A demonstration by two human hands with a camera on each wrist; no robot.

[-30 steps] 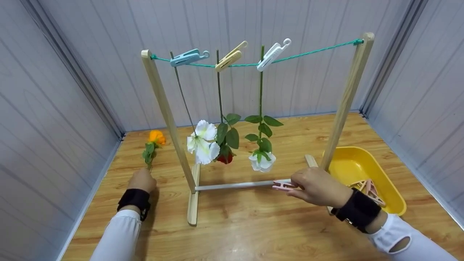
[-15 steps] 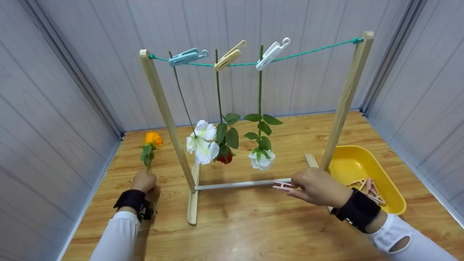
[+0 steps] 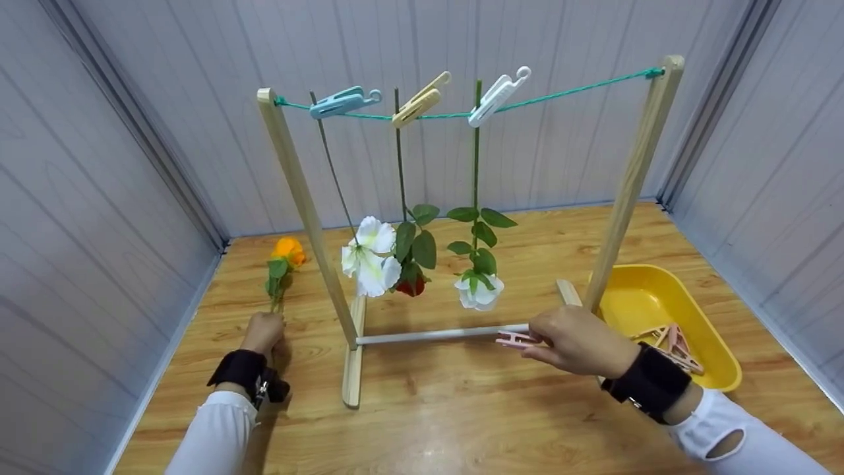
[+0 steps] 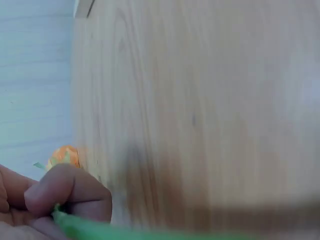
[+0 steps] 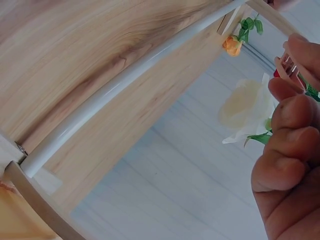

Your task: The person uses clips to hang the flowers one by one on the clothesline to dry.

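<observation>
Orange flower (image 3: 287, 251) lies on desk (image 3: 461, 409), left of rack (image 3: 310, 211), stem running from bloom back toward you. Your left hand (image 3: 264, 332) pinches stem's near end. Your right hand (image 3: 577, 342), well apart, pinches pink clip (image 3: 513, 339) beside rack's low bar (image 3: 435, 336).

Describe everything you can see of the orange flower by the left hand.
The orange flower is a single bloom, artificial by its look, on a thin green stem with a few green leaves just below the head. It lies on the wooden table, left of the rack's left post, bloom pointing toward the far wall. The left hand grips the stem's near end; the left wrist view shows fingers curled round the green stem.
</observation>
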